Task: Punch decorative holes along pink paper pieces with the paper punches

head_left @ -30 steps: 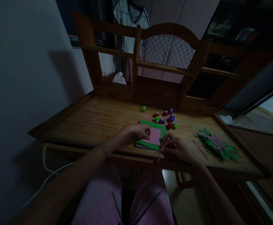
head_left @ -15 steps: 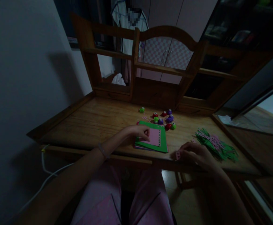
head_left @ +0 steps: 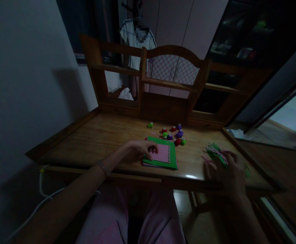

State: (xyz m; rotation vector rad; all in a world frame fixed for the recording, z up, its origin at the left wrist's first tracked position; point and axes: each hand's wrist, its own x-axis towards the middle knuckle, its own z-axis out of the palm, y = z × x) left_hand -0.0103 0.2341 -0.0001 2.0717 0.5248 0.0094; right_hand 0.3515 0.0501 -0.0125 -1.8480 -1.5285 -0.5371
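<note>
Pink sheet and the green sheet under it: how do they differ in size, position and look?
The pink sheet is smaller; the green sheet extends past it.
The pink sheet lies on top; the green sheet is beneath.
The pink sheet has a row of hole-like marks along its right side; the green sheet's visible part shows no such row.
Both lie flat, partly hidden by the left hand.

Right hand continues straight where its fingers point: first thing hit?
The right hand would likely meet the pile of thin green and pink strips; it overlaps them in view, contact unclear.
</note>
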